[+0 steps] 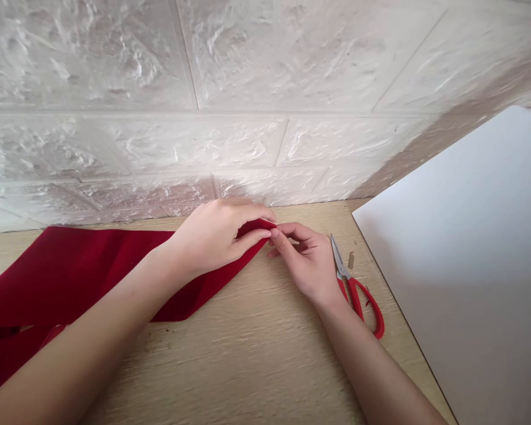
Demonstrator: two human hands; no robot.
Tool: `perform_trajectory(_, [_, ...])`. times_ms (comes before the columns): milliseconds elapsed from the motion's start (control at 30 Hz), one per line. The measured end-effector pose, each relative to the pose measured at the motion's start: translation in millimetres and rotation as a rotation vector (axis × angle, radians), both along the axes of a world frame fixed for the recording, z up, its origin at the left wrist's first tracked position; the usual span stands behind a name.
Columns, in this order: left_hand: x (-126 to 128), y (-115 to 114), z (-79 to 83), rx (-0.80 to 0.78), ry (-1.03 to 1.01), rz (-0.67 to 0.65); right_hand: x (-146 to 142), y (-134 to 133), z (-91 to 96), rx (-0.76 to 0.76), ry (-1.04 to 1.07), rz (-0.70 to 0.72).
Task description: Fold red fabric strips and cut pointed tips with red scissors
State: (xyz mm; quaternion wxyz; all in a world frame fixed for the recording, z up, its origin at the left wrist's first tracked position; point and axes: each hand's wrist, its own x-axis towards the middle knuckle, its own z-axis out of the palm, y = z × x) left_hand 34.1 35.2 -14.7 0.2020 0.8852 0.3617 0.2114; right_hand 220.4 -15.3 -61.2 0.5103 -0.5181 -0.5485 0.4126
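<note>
A long strip of dark red fabric (101, 260) stretches from the left edge to the middle of the wooden table. My left hand (221, 233) pinches it near its right end, thumb in front and fingers behind. At the very tip of the fabric, my right hand (303, 251) is closed with thumb and fingers pressed together, touching the left fingertips. A thin pale line runs along the fabric's upper edge there. Just right of my right hand lie scissors (358, 295) with red handles, partly hidden behind the wrist.
A white textured brick-pattern wall (243, 141) rises behind the table (248, 354). A large white panel (464, 254) stands along the right side. Near the scissors lie a small greyish flat piece (351, 260) and red scraps. More red fabric (13, 354) is folded at the lower left.
</note>
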Motion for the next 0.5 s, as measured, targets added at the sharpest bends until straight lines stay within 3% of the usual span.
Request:
perform_trajectory(167, [-1.6,2.6,-6.6,0.144,-0.075,-0.068,0.3,-1.0,0.0,0.043,-0.025,0.011])
perform_trajectory(500, [-1.2,3.2,-6.9,0.152,-0.136,-0.040,-0.9,-2.6,-1.2,0.042,-0.034,0.019])
